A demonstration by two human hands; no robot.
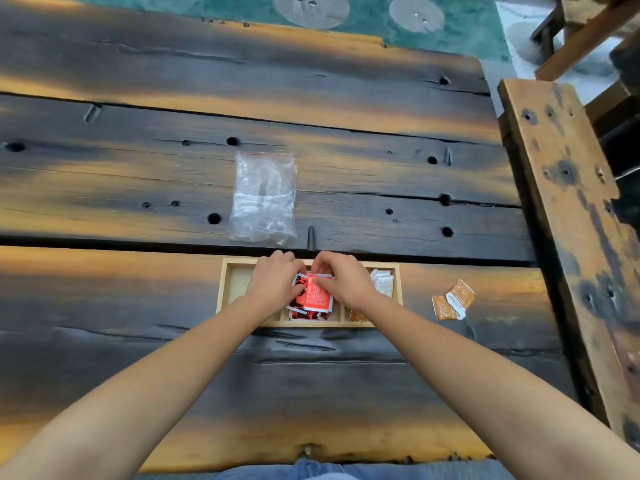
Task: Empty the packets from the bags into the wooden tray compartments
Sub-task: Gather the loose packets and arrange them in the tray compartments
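On the table, a bag is laid behind the tray; packets are set in its middle compartment (more packets, seemingly, in the right one), and loose packets right of it.

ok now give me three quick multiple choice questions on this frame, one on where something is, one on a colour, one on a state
1. Where does the clear bag lie relative to the wooden tray?
A. inside it
B. on the table beyond it
C. underneath it

2. What colour are the packets in the tray's middle compartment?
A. green
B. blue
C. red

3. What are the left hand and right hand doing?
A. both grip the packets
B. one lifts the bag
C. both lie flat on the table

Answers:
1 B, the bag lies on the planks past the tray's far rim.
2 C, red print shows between the two hands.
3 A, fingers of both hands curl onto the packets over the middle compartment.
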